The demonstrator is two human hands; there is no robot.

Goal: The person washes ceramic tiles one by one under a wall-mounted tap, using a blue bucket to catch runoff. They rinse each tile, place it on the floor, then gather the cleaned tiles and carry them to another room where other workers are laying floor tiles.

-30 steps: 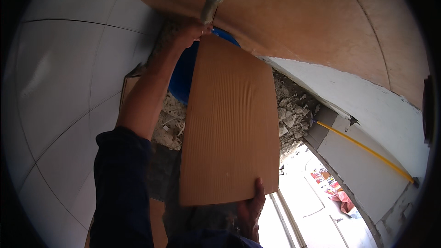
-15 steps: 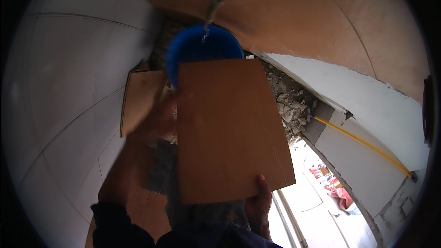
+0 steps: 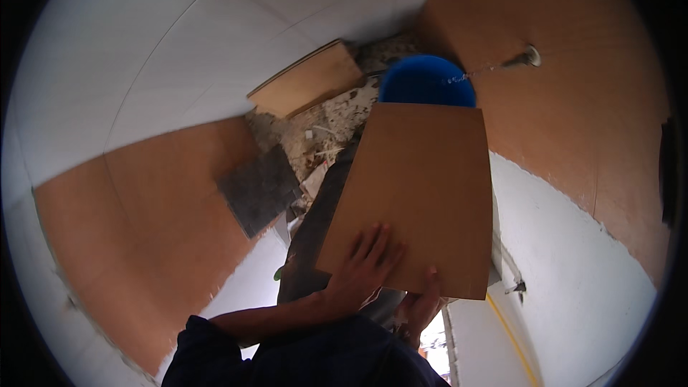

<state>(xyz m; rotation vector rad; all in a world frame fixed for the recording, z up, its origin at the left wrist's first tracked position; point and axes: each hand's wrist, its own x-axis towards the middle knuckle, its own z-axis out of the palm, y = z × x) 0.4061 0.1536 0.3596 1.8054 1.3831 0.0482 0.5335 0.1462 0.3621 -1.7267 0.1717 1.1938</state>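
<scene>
A large rectangular brown tile [image 3: 423, 186] is in front of me, its far edge overlapping the blue bucket [image 3: 424, 75]. My right hand [image 3: 423, 304] grips its near edge, thumb on top and fingers out of sight underneath. Flat on the near left part of the tile rests my left hand [image 3: 362, 269], fingers stretched out and slightly apart. Water runs from a wall tap [image 3: 527, 57] toward the bucket.
Another brown tile [image 3: 308, 82] leans by the grey wall at the far left, above rubble [image 3: 315, 136]. A dark grey slab [image 3: 259, 190] lies nearer. Orange-brown tiles cover parts of the walls. A yellow rod [image 3: 512, 337] is at the lower right.
My view has turned, so bucket and tap now appear farther right. My left hand has gone from beside the tile's left edge onto its face. The right hand keeps its hold.
</scene>
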